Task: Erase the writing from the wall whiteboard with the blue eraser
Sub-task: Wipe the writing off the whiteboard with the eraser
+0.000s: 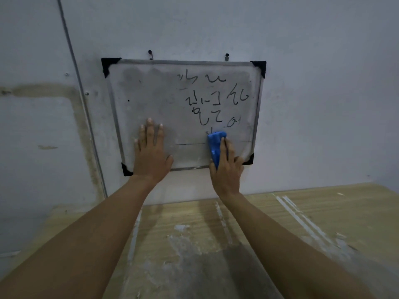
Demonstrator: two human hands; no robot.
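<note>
The blue eraser (216, 147) is in the lower right part of the whiteboard (140, 93). It's pressed on the surface, standing tall-ways, right under the lowest scrap of writing (211, 102).

Progress-wise I'd call it about half done, maybe less. The left half of the board is wiped down to a grey smudgy haze with no letters, just a stray dot or two. The right half has three or four rows of black marks running from the upper right down to the eraser. There's also a thin line low across the board that passes behind the eraser. All of that is left to do.

The right hand (226, 171) grips the eraser. Its fingers (225, 145) curl round the right edge, and the thumb looks tucked against the lower left side.

The left hand (151, 154) lies flat on the lower left of the board. Its fingers (150, 130) are straight and a bit spread, and it holds nothing. My guess is it's steadying the board, since that only hangs from two hooks (150, 53) at the top.

Around it is a grey wall (323, 61) with a stained patch at the left of the frame and a thin pipe (73, 61) slanting down from the upper left. A scuffed wooden table (280, 223) fills the bottom.
</note>
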